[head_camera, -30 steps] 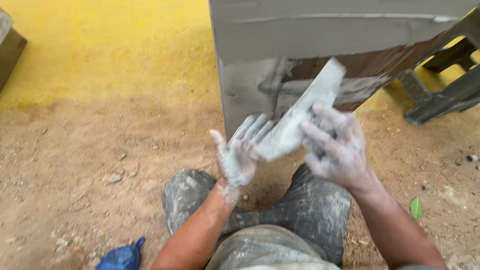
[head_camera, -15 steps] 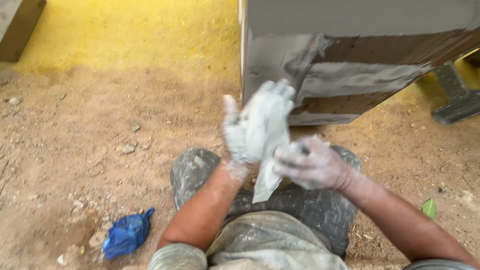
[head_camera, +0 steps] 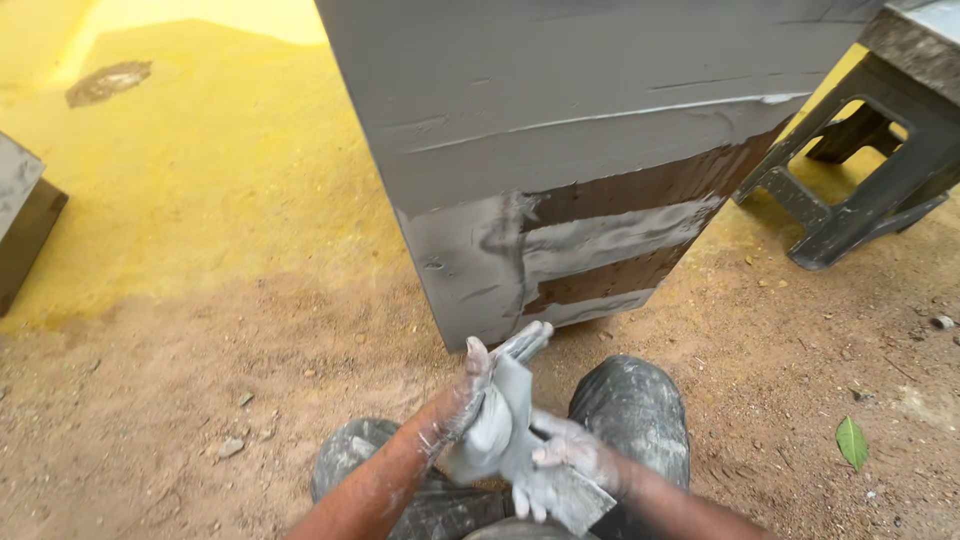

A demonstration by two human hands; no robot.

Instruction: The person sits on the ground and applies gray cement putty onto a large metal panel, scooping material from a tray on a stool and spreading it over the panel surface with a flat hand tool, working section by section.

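The ground was bare reddish-brown dirt, gritty and loose, strewn with small pebbles. Beyond it lay a flat yellow-painted floor with a ragged edge where soil had spilled over it, and a dark grey smear sat near the far left corner. A single green leaf lay on the soil at the right.

A tall box-shaped wooden cabinet stood on this ground, most of its face coated in smooth wet grey putty, with streaks and trowel ridges in the coat. Lower down, bands of dark brown wood showed bare between paler grey strokes. To the right stood a dark, paint-spattered plastic stool with angular legs, and a grey-topped dark block sat at the left edge.

The person crouched close to the cabinet, their knees in grey-smeared dark trousers. The flat grey putty-caked scraper blade was held in front of the knees, just below the cabinet's bottom corner, between both hands. The left hand, thickly coated with pale putty, lay against the blade with its fingers straight and together along it. The right hand, equally smeared, gripped the lower end, fingers curled and clamped round it.
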